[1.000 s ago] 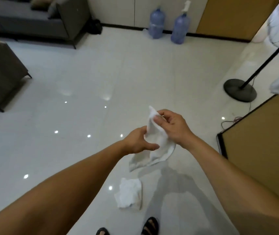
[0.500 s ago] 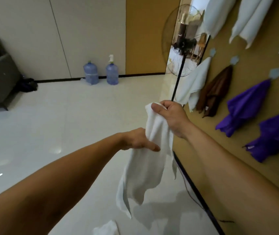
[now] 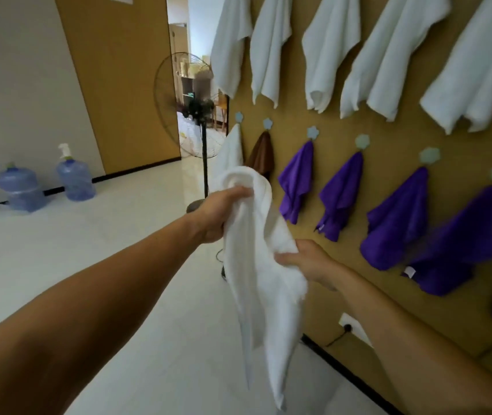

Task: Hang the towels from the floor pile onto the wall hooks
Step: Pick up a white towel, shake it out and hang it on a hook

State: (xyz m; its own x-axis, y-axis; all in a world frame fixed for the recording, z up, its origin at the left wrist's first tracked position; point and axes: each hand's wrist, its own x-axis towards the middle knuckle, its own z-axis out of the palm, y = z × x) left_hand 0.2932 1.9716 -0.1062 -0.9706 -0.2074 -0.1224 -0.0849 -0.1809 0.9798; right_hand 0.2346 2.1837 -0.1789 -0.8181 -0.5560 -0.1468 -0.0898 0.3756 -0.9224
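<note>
A white towel (image 3: 262, 283) hangs down in front of me, held by both hands. My left hand (image 3: 218, 214) grips its top edge, and my right hand (image 3: 310, 262) pinches it lower on the right side. The brown wall (image 3: 388, 295) to the right carries rows of pale flower-shaped hooks (image 3: 312, 132). White towels (image 3: 331, 49) fill the upper row. On the lower row hang a white towel (image 3: 231, 151), a brown towel (image 3: 261, 154) and several purple towels (image 3: 340, 196). The floor pile is out of view.
A standing fan (image 3: 201, 115) stands by the doorway just behind the held towel. Two blue water jugs (image 3: 75, 178) sit against the far left wall. A wall socket with a plugged cable (image 3: 348, 324) is low on the brown wall. Glossy white floor (image 3: 89, 250) spreads left.
My view has swung up from the floor to the hook wall. The towel has risen with both hands; my left hand now holds the top and my right hand has shifted lower.
</note>
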